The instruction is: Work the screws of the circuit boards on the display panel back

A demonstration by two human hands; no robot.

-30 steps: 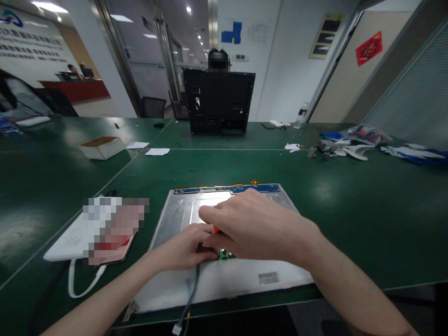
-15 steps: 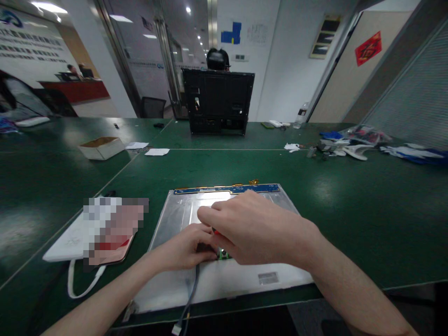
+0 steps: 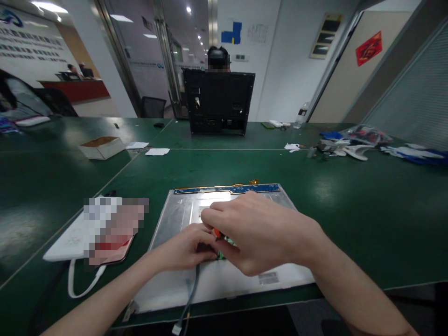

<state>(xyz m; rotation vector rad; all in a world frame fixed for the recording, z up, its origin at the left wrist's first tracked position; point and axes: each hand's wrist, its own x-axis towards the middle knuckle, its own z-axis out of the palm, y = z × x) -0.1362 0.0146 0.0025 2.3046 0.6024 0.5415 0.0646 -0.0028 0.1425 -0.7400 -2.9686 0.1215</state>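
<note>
A flat metal-backed display panel (image 3: 168, 217) lies on the table in front of me, a blue circuit strip (image 3: 210, 190) along its far edge. Over its middle, my right hand (image 3: 259, 233) is closed around a red-handled screwdriver (image 3: 217, 232), mostly hidden by the fingers. Beneath sits a small green circuit board (image 3: 220, 255), largely covered by both hands. My left hand (image 3: 196, 245) rests at the board's left end with fingers pinched together; what lies between them is hidden. From under it a dark cable (image 3: 193, 289) runs to a white plug (image 3: 177, 329) past the table's near edge.
To the left lie a white box-like item (image 3: 66, 242) and a pinkish phone (image 3: 119, 252), with a white cable (image 3: 72, 284). Farther off are an open carton (image 3: 103, 148), a black monitor back (image 3: 219, 100) with a person behind it, a bottle (image 3: 300, 116) and plastic scraps (image 3: 357, 149).
My right hand has turned and shifted slightly right, so more of the red handle shows. My left hand stays in place. The person behind the monitor has raised their head slightly.
</note>
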